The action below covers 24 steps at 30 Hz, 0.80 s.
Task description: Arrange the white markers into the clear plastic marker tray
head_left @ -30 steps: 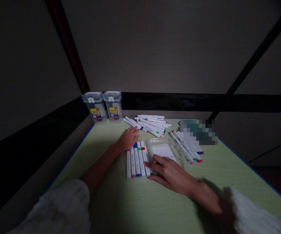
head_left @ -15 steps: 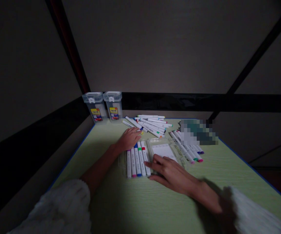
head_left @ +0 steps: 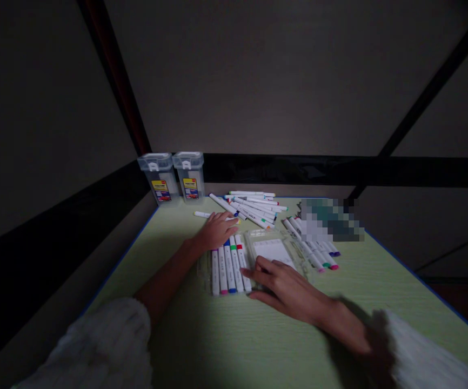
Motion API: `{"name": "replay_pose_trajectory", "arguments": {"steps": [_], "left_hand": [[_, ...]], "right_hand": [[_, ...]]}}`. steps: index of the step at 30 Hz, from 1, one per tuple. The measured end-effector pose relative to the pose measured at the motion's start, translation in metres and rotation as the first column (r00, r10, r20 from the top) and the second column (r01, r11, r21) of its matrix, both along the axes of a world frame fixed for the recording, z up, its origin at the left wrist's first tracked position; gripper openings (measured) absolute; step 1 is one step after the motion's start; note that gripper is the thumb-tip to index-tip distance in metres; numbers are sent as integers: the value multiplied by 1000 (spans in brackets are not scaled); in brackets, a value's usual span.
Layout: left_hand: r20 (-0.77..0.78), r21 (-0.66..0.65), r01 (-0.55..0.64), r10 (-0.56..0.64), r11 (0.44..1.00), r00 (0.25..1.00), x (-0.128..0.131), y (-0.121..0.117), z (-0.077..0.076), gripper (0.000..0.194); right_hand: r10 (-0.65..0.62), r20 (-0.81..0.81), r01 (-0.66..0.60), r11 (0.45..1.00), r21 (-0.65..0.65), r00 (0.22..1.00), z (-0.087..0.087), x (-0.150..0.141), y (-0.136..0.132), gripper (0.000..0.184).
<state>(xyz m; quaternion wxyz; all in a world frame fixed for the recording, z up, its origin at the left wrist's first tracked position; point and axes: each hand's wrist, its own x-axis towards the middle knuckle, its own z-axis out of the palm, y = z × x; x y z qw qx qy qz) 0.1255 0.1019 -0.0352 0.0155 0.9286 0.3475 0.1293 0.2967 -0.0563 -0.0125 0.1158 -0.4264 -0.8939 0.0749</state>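
Observation:
My left hand (head_left: 216, 232) is closed over a white marker with yellow ends (head_left: 202, 214), its fingers bent across the barrel on the table. Just below that hand, a row of several white markers (head_left: 228, 267) lies side by side in one half of an opened clear plastic case (head_left: 260, 234). Coloured bands on them include blue, green and red. My right hand (head_left: 288, 289) rests over the case's other half, thumb and index finger apart. Its index fingertip touches the rightmost marker of the row, the one with a red band. Nothing shows in its grasp.
Behind the case lies a loose pile of white markers (head_left: 254, 208). More markers (head_left: 313, 246) lie at the right beside a pixelated, blurred item (head_left: 331, 219). Two clear lidded boxes (head_left: 161, 181) with labels stand at the back left. A wall rises behind the green table (head_left: 185, 335).
The yellow-ended marker has swung round under my left fingers, its far end now pointing left and lying nearer to me. My right hand has hardly moved.

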Motion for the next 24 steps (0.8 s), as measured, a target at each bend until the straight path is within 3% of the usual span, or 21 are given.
{"name": "replay_pose_trajectory", "arguments": {"steps": [14, 19, 24], "left_hand": [[133, -68, 62, -53, 996, 990, 4, -3, 2, 40], [250, -85, -18, 39, 996, 968, -13, 17, 11, 39], [216, -152, -139, 170, 979, 961, -46, 45, 6, 37]], "right_hand": [[-6, -13, 6, 1000, 3, 1000, 0, 0, 0, 39], [0, -28, 0, 1000, 3, 1000, -1, 1, 1, 40], [-5, -26, 5, 1000, -8, 1000, -1, 2, 1, 40]]}}
